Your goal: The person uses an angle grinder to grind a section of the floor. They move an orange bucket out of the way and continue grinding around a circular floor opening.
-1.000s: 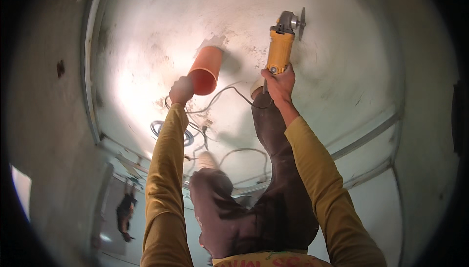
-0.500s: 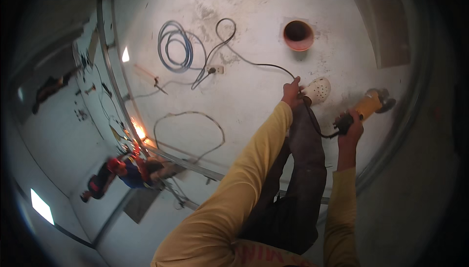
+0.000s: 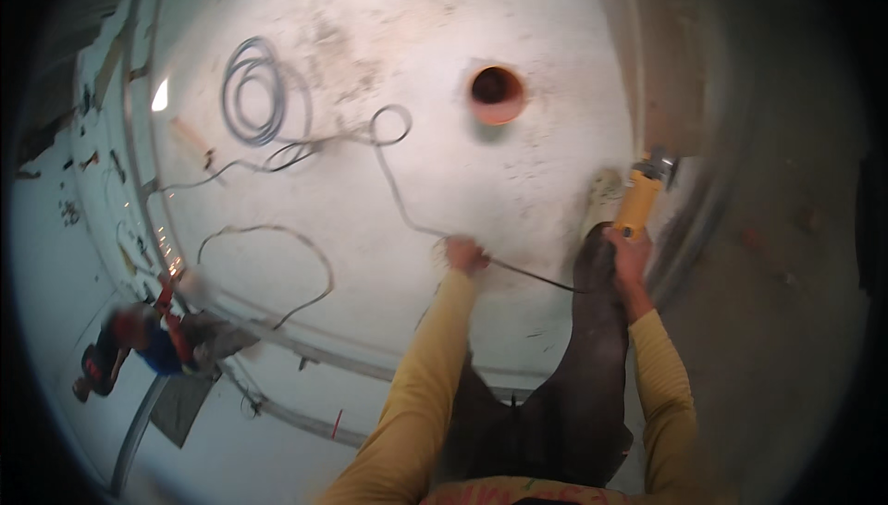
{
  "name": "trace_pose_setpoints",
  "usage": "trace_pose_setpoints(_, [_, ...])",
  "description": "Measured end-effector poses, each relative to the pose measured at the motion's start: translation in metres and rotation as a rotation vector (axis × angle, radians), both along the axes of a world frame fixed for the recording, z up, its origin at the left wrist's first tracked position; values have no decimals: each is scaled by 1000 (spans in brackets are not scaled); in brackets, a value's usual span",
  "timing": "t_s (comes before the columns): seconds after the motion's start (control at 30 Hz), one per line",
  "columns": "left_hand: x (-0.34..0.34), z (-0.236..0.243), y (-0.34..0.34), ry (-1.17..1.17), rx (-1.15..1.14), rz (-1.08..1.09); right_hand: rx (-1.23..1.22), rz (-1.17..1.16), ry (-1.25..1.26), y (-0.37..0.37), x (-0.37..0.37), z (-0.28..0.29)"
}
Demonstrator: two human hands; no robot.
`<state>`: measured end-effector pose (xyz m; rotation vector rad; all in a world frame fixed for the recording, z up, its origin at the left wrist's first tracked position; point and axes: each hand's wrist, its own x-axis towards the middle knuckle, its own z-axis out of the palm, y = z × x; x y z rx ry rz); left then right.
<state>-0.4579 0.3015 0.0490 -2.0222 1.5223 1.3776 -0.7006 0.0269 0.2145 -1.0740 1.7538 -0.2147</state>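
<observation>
My right hand is closed around the rear of a yellow angle grinder, whose metal head points away from me. Its disc end is close to the near edge of a brown sheet on the floor. My left hand grips the grinder's black power cord. One stretch of cord runs right from that hand to my trouser leg, where it passes out of sight; another trails over the floor toward a loop. A pale clog is on my right foot, beside the grinder.
An orange bucket stands ahead. Coiled grey hose and a loose cable lie leftward. Metal bars cross the floor nearby. At left, a person in blue works among sparks. The brown sheet lies far right.
My right hand has carried the grinder forward and swung its head away from me. The left hand, still on the cord, has drawn nearer and left. My view has shifted, and my feet are farther apart.
</observation>
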Motion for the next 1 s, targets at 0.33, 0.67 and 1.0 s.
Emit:
trace_pose_setpoints(0.33, [-68,-17,-167,78,198,790,37,475,-249,-113,8,-155])
trace_pose_setpoints(0.67, [-87,-102,-294,692,-670,1788,-111,531,-194,-146,38,-235])
trace_pose_setpoints(1.0, [33,-53,-247,169,-1549,1748,-417,622,-152,-186,47,-290])
